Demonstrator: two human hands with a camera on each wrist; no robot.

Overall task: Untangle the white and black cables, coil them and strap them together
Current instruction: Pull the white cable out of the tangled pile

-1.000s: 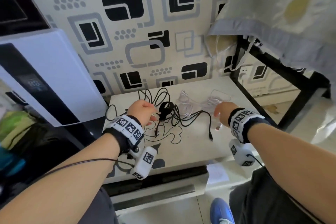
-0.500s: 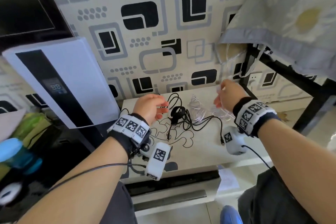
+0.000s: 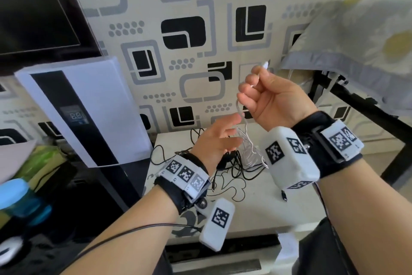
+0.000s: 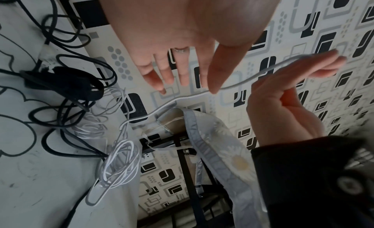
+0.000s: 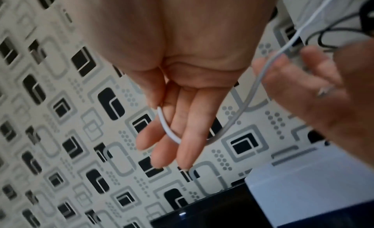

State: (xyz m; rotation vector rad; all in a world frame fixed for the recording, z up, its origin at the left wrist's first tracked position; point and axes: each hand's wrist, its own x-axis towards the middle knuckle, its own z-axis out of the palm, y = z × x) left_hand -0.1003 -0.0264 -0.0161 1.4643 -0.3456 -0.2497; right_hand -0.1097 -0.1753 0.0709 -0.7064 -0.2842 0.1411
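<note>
My right hand (image 3: 253, 88) is raised above the table and pinches the white cable (image 3: 246, 127) near its plug end; in the right wrist view the thumb presses the cable (image 5: 167, 126) against the fingers. The strand hangs down to a white tangle (image 4: 119, 164) on the table. The left hand (image 3: 225, 133) is just below, with straight fingers (image 4: 172, 71) and the index tip at the hanging strand. The black cable (image 3: 233, 164) lies in loose loops (image 4: 70, 90) beside and partly under the white tangle.
The small white table (image 3: 256, 205) with black line drawings stands against a patterned wall. A white appliance with a black panel (image 3: 89, 107) stands to its left. A floral cloth (image 3: 356, 51) drapes a black frame at the right. A blue-lidded bottle (image 3: 15, 194) sits at the far left.
My right hand has risen from the table, lifting the white cable's end. The left hand has left the black cable and moved up to the hanging strand.
</note>
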